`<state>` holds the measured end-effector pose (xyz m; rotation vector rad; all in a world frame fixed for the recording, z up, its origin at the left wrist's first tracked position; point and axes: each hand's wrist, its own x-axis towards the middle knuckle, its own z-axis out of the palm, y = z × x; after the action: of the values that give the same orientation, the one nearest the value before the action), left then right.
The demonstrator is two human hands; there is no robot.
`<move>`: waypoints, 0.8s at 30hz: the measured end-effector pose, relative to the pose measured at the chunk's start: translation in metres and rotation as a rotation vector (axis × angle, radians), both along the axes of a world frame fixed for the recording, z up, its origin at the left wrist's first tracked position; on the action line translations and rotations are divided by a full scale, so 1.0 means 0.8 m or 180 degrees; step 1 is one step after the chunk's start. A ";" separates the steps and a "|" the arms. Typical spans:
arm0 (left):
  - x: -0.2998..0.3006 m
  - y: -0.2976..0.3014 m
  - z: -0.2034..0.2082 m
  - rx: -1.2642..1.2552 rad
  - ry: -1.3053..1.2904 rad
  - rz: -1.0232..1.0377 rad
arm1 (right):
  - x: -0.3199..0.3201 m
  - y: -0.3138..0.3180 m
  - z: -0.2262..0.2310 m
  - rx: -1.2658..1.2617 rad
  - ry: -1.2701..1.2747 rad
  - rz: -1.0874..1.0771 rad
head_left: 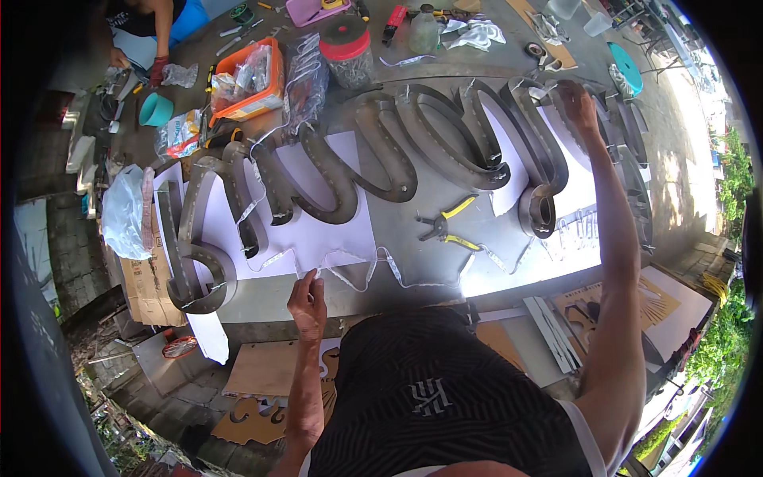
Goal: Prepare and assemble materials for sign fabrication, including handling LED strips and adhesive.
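My left hand [308,306] is at the table's near edge, thumb and fingers pinched on a white string of LED modules [493,259]. The string zigzags rightward along the near side and also runs up into the letters at left. Large dark metal channel letters [404,179] in script shape stand across the table on white sheets [350,230]. Stretched far out, my right hand [574,103] is closed at the top of the right-hand letters; what its fingers hold is hidden. Pliers with yellow handles [459,208] lie spread between the letters and the LED string.
An orange basket [274,83] of packets and a red-lidded jar [346,52] stand beyond the letters. A glass jar [424,32], a tape roll [535,50] and a teal spool [626,67] lie farther back. Another person's gloved hand [159,71] is at far left. Cut boards [262,370] lie below the table.
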<state>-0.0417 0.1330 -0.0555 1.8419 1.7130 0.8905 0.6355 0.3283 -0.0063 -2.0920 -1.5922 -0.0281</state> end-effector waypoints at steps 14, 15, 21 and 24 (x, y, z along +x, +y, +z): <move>0.195 0.016 0.083 -0.0613 0.0037 0.0545 | 0.179 0.213 -0.116 -0.0965 -0.0462 0.0586; 0.213 0.033 0.090 -0.0587 0.0045 0.0558 | 0.180 0.218 -0.126 -0.1011 -0.0613 0.0534; 0.332 0.145 0.114 -0.0337 -0.0763 -0.0533 | 0.208 0.242 -0.137 -0.0950 -0.0750 0.0635; 0.384 0.214 0.127 -0.0610 -0.1138 -0.0916 | 0.173 0.241 -0.090 -0.1200 0.1515 0.1735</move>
<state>0.2655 0.3041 0.0459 1.6328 1.2342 0.8431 0.7735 0.5209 -0.0783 -1.6512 -1.8847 0.9444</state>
